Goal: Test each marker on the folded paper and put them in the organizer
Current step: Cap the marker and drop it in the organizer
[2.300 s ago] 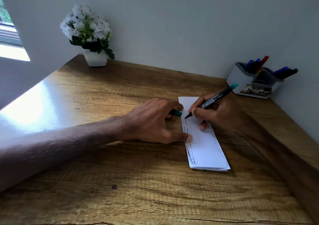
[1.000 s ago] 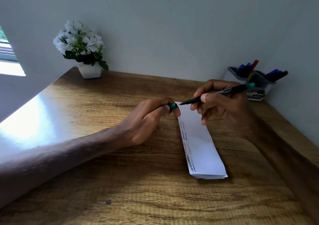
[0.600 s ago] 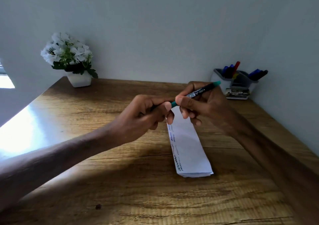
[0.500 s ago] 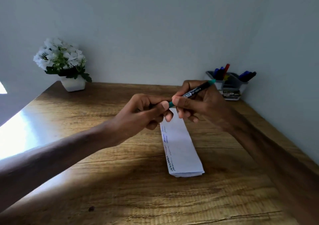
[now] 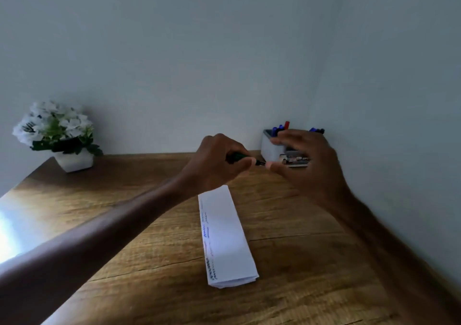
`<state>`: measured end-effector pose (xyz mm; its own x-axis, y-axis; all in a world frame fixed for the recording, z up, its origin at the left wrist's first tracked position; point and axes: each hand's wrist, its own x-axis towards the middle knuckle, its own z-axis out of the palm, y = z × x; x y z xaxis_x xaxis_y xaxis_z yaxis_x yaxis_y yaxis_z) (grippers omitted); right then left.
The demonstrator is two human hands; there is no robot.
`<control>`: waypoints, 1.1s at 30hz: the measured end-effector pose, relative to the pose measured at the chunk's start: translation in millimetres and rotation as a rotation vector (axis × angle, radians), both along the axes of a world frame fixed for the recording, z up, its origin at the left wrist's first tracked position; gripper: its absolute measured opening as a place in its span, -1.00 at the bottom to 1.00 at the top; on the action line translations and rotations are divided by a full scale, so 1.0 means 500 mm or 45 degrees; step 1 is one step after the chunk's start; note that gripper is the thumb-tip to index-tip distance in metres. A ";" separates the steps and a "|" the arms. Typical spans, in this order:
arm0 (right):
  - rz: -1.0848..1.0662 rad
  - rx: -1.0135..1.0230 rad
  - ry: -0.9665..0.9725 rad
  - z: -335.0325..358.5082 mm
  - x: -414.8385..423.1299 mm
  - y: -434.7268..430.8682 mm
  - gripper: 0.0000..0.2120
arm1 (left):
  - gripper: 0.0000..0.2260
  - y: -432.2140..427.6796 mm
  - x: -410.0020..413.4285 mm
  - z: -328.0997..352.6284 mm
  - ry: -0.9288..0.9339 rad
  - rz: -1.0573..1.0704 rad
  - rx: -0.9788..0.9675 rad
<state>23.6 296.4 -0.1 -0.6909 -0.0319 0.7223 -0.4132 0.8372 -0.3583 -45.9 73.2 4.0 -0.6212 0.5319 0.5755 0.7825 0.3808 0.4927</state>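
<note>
Green-black marker (image 5: 238, 155), gripped in the curled left hand (image 5: 217, 161), points right at the loosely spread, empty right hand (image 5: 306, 165). The organizer (image 5: 269, 147) stands just behind that nearer hand. Folded paper (image 5: 227, 237) lies on the table (image 5: 124, 225) below the 2 hands.

No word or number could be read. The folded paper (image 5: 225, 240) carried a column of short pen strokes along its left edge, some blue and some dark, but these were scribbles, not letters. Beyond the far end of the paper, to the right, the organizer (image 5: 269, 147) had a printed strip (image 5: 296, 161) on its low front part, with light marks on dark ground; it was blurred and partly covered by the right hand (image 5: 311, 167). The marker (image 5: 237, 155) gripped by the left hand (image 5: 217, 160), past the same far end, showed only a short dark piece without legible print.
</note>
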 end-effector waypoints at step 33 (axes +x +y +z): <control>-0.295 -0.257 0.218 0.058 -0.251 0.230 -0.84 | -0.86 0.116 -0.055 -0.180 -0.298 0.104 0.033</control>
<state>-101.7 411.2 28.9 -0.5315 0.2669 0.8039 -0.2892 0.8349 -0.4683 -73.6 131.2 -86.1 -0.7797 0.4613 0.4234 0.6128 0.4233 0.6673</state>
